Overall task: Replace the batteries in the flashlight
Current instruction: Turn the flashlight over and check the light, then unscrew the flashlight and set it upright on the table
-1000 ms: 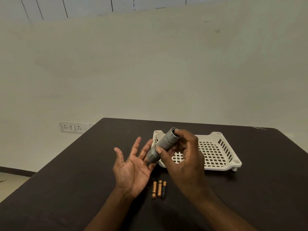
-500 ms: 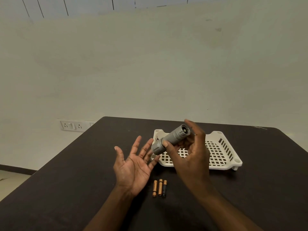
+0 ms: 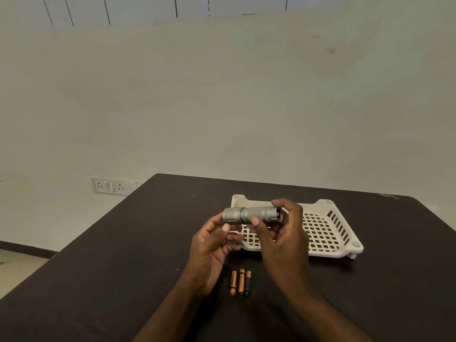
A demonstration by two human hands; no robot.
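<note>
While my right hand (image 3: 283, 239) grips the grey flashlight (image 3: 253, 214) between thumb and curled fingers, the barrel lies level above the table, its open end pointing to three o'clock. My left hand (image 3: 209, 245) sits at the head end, at nine o'clock, fingers loosely bent, fingertips touching the flashlight. Three batteries (image 3: 241, 282) lie side by side at six o'clock on the dark table (image 3: 123, 267). A white basket (image 3: 328, 233) stands beyond, at two o'clock.
</note>
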